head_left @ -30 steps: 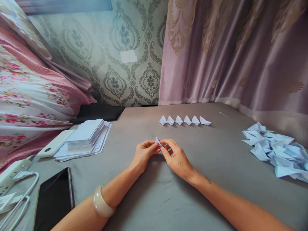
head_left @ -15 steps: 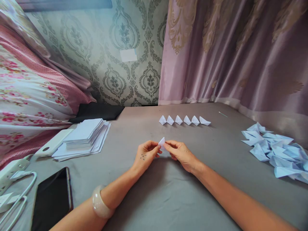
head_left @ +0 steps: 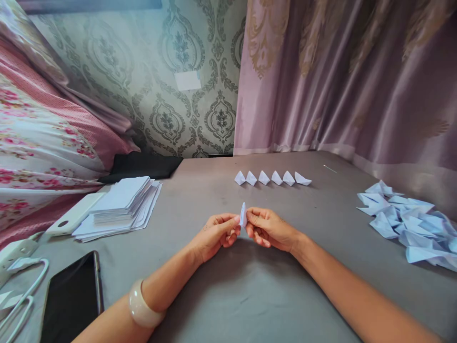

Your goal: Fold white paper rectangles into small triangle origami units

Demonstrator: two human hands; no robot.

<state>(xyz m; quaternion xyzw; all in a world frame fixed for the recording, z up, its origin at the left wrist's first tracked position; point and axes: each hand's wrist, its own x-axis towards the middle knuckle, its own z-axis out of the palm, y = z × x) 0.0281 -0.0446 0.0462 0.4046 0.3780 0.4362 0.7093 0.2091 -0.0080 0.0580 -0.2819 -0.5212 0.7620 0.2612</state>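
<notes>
A small folded piece of white paper (head_left: 243, 215) stands almost edge-on between my two hands, above the grey table surface. My left hand (head_left: 218, 233) pinches its left side between thumb and fingers. On the other side, my right hand (head_left: 267, 228) grips it with thumb and fingertips, the other fingers curled below. Beyond the hands, a row of several small folded paper pieces (head_left: 263, 178) stands on the grey surface (head_left: 200, 195). A pile of folded white paper shapes (head_left: 410, 224) lies to the right.
At the left sits a stack of white paper sheets (head_left: 121, 205) beside a white device (head_left: 74, 214). Nearer lie a dark phone (head_left: 71, 300) and a power strip (head_left: 16, 252) with white cables. A black cloth-like item (head_left: 146, 166) rests behind the stack. Purple curtains (head_left: 303, 95) hang behind.
The folded paper has turned from showing a pointed face to nearly edge-on. Both hands have rotated slightly with it, still close together. The view has shifted a little.
</notes>
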